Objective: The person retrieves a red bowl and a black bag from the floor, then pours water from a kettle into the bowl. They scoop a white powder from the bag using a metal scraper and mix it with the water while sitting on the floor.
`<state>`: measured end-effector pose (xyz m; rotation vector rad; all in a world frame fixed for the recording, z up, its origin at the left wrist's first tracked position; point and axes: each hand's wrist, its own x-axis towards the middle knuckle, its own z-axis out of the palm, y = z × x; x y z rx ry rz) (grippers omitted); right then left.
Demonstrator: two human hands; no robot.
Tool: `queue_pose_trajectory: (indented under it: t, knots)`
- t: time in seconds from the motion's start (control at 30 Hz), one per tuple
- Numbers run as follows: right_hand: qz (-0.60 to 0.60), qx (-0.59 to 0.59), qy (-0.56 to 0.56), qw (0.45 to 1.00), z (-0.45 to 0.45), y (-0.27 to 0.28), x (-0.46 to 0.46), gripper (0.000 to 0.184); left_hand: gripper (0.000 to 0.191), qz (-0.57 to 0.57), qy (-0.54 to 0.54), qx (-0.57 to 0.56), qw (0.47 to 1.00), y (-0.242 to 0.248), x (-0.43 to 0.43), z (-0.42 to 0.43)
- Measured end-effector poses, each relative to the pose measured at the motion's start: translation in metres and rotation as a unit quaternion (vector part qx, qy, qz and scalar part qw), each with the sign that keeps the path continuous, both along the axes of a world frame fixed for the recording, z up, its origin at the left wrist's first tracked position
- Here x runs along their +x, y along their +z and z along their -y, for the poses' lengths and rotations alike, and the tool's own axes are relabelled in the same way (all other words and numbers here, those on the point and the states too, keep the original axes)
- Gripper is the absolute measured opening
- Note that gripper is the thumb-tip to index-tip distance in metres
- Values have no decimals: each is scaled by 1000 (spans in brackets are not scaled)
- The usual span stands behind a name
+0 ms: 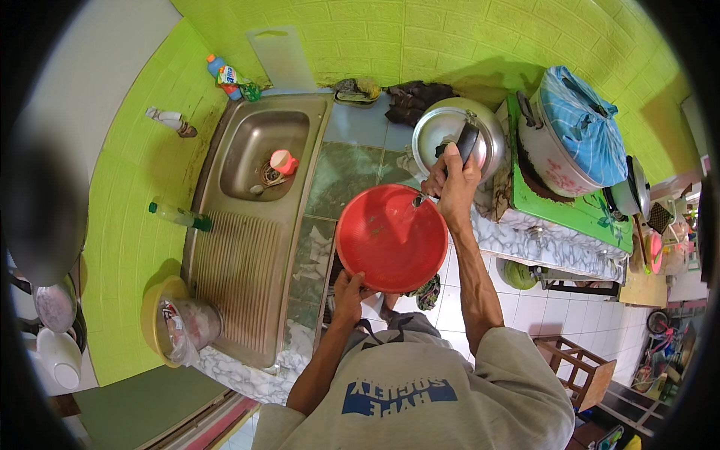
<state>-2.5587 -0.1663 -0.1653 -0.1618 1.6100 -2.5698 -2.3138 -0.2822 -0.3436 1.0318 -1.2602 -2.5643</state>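
Note:
My left hand grips the near rim of a round red plastic basin, which is held above the floor beside the counter. Small dark bits lie in the basin. My right hand is closed around the black handle of a silver metal kettle. The kettle's spout points over the basin's upper right rim. A clear streak below the spout looks like water running into the basin. Part of the kettle is hidden by my right hand.
On the left is a steel sink holding a pink cup, with a ribbed drainboard. A large pot covered in blue plastic stands on a green stove at right. A wooden stool stands on the floor.

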Motion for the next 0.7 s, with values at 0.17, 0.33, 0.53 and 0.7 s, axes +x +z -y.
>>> queue_pose_trajectory:
  t: [0.17,0.33,0.53,0.7]
  knots:
    - [-21,15,-3,1000,-2,-1,-1,26,16,-11,20,17,1000,10,-8,-5]
    - [-29,12,-12,999,-2,0,-2,27,18,-16,16,13,1000,0,-8,-3]
    - [-30,13,-9,999,-3,-3,0,27,17,-16,6,8,1000,-4,-5,-3]
    - [-30,23,-6,999,-2,-2,0,27,16,-19,9,6,1000,-9,-6,-3]
